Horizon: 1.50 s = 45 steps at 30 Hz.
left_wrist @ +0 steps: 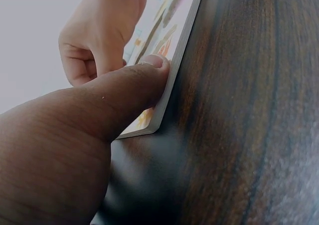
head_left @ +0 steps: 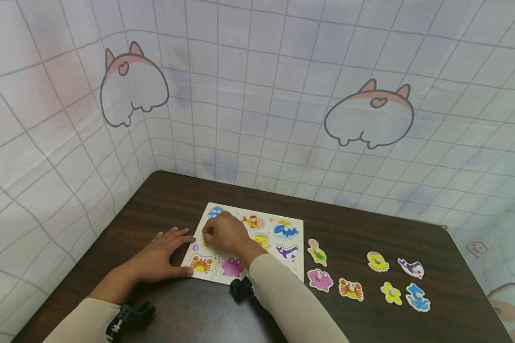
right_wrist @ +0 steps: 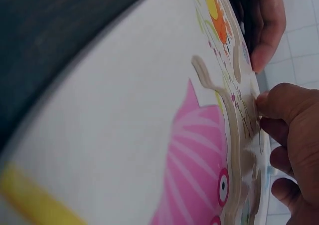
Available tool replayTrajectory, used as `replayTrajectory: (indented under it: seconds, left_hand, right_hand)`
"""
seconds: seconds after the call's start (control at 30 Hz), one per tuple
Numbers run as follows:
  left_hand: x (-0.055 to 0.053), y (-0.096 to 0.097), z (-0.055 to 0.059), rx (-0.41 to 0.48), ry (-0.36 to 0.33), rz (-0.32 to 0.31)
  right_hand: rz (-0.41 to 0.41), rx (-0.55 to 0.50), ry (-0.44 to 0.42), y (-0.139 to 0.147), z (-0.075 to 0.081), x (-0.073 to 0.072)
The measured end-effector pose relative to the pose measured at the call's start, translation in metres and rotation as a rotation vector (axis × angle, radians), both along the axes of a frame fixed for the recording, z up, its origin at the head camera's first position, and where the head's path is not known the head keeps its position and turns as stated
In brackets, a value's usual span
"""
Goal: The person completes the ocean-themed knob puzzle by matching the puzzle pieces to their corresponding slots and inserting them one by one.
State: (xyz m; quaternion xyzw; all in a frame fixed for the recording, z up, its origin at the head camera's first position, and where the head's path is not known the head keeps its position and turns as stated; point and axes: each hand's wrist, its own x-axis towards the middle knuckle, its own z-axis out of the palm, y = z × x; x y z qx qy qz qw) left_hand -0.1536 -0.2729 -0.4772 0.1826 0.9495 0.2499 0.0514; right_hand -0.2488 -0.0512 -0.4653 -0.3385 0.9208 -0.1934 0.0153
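A light wooden puzzle board [head_left: 257,277] with printed sea animals lies on the dark table. My left hand [head_left: 162,255] lies spread along its left side; in the left wrist view the thumb [left_wrist: 134,83] presses on the board's edge. My right hand [head_left: 229,233] reaches over the board's left part, fingers bent and pinching at a small yellowish puzzle piece [head_left: 204,241], mostly hidden by the fingers. In the right wrist view, the fingertips of the right hand [right_wrist: 299,140] meet the board beyond the pink shell recess [right_wrist: 199,155]. A fish piece [head_left: 254,222] and whale piece [head_left: 285,231] sit in the board.
Right of the board lie several loose knobbed pieces: a turtle [head_left: 317,252], a pink shell [head_left: 320,280], a crab [head_left: 351,289], a yellow octopus [head_left: 377,262], a star [head_left: 391,293], a purple dolphin [head_left: 411,268] and a blue squid [head_left: 417,297]. A gridded cloth wall [head_left: 257,114] stands behind the table.
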Motion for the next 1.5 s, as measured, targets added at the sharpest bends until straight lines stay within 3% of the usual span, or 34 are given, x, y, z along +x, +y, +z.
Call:
replayTrajectory:
  seconds: [0.27, 0.57, 0.9, 1.2, 1.5]
  left_hand:
    - [0.0, 0.0, -0.001, 0.005, 0.004, -0.001]
    - [0.0, 0.0, -0.001, 0.001, 0.016, 0.0]
    - [0.0, 0.001, 0.004, -0.009, -0.003, 0.006]
    - [0.001, 0.001, 0.002, -0.013, -0.002, 0.006]
    - [0.001, 0.001, 0.002, -0.017, -0.007, 0.011]
  right_hand:
    - [0.009, -0.06, -0.055, 0.012, -0.001, 0.003]
    - [0.015, -0.087, -0.107, 0.034, 0.009, 0.01]
    - [-0.005, -0.125, -0.119, 0.069, 0.019, 0.013]
    - [-0.02, -0.128, -0.121, 0.101, 0.017, 0.018]
    - [-0.086, -0.116, -0.118, 0.128, 0.016, 0.022]
